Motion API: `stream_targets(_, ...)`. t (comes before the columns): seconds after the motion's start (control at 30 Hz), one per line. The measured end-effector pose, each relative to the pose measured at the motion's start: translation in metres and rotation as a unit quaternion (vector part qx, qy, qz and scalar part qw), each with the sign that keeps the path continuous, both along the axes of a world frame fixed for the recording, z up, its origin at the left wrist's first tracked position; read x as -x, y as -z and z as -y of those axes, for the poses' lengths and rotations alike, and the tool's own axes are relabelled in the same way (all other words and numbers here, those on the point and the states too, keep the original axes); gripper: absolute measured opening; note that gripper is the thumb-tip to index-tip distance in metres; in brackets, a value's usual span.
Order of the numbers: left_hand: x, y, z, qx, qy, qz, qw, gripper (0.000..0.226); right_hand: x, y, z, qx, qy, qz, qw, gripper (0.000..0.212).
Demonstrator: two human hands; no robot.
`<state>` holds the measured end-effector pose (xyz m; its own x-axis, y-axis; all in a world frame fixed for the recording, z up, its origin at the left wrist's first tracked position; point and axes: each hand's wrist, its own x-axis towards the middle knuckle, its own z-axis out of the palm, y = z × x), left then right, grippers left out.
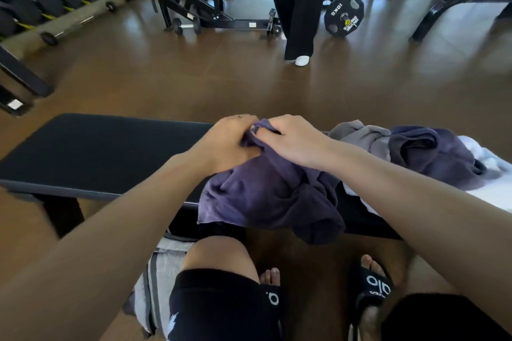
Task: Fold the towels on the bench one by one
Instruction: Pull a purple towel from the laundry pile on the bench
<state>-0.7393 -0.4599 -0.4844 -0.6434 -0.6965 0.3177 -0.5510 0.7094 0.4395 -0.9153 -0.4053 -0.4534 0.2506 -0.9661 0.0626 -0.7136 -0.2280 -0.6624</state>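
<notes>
A crumpled purple towel (266, 196) hangs over the near edge of the black bench (91, 152) at its middle. My left hand (224, 144) and my right hand (293, 138) sit side by side at the towel's top edge, both gripping the bunched cloth. On the right end of the bench lies a heap of other towels: a grey towel (363, 138), a second purple towel (432, 155) and a white towel (490, 163) under them.
A person in black trousers (299, 8) stands on the brown floor beyond the bench. A 10 kg weight plate (343, 15) and black gym frames stand behind. A dumbbell rack (50, 0) runs along the far left. My knees and sandalled feet are below the bench.
</notes>
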Motion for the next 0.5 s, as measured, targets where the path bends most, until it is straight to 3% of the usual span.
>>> stream_targets(0.1, -0.010, -0.006, 0.002, -0.049, -0.052, -0.006, 0.997, 0.024, 0.003, -0.002, 0.005, -0.003, -0.019, -0.008, 1.000, 0.014)
stream_targets(0.2, -0.022, -0.012, 0.008, -0.058, -0.083, -0.047, 0.994, 0.017, 0.010, -0.002, 0.012, -0.012, -0.012, -0.075, 0.997, 0.025)
stream_targets(0.3, -0.030, -0.015, 0.017, -0.041, -0.113, -0.074, 0.990, 0.009, 0.016, 0.000, 0.020, -0.042, 0.028, -0.068, 0.996, 0.026)
stream_targets(0.43, -0.039, -0.021, 0.019, -0.099, -0.092, -0.078, 0.988, 0.037, 0.018, 0.001, 0.027, -0.056, 0.054, -0.076, 0.994, 0.033)
stream_targets(0.5, -0.039, -0.026, 0.017, -0.171, -0.081, -0.104, 0.976, 0.034, 0.019, 0.002, 0.030, -0.041, 0.070, -0.098, 0.992, 0.029)
